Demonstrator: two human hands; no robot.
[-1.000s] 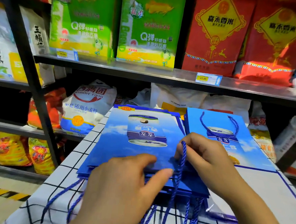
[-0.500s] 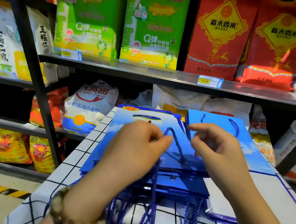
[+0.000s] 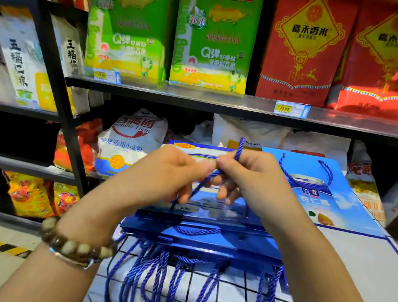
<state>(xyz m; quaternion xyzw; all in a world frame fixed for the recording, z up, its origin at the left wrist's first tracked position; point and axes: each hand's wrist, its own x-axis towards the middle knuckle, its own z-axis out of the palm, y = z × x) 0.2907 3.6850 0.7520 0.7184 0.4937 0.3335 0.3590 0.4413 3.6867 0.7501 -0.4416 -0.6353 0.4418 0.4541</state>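
Note:
A stack of flat blue paper gift bags (image 3: 201,236) lies on a white checked table cloth (image 3: 355,261), with their blue rope handles (image 3: 161,275) hanging over the near edge. My left hand (image 3: 168,172) and my right hand (image 3: 250,175) meet above the stack. Both pinch one blue rope handle (image 3: 239,149) of the top bag, and its end sticks up between the fingers of my right hand. The top bag's print is mostly hidden behind my hands. A beaded bracelet (image 3: 73,246) sits on my left wrist.
Another blue bag (image 3: 319,194) lies flat to the right of the stack. A dark metal shelf (image 3: 197,98) behind the table carries green and red rice bags, with flour sacks (image 3: 128,143) on the level below. A black shelf post (image 3: 56,89) stands at the left.
Both hands have risen off the stack and come together. One second ago they lay on the top bag; now they pinch its rope handle, lifted above the bag.

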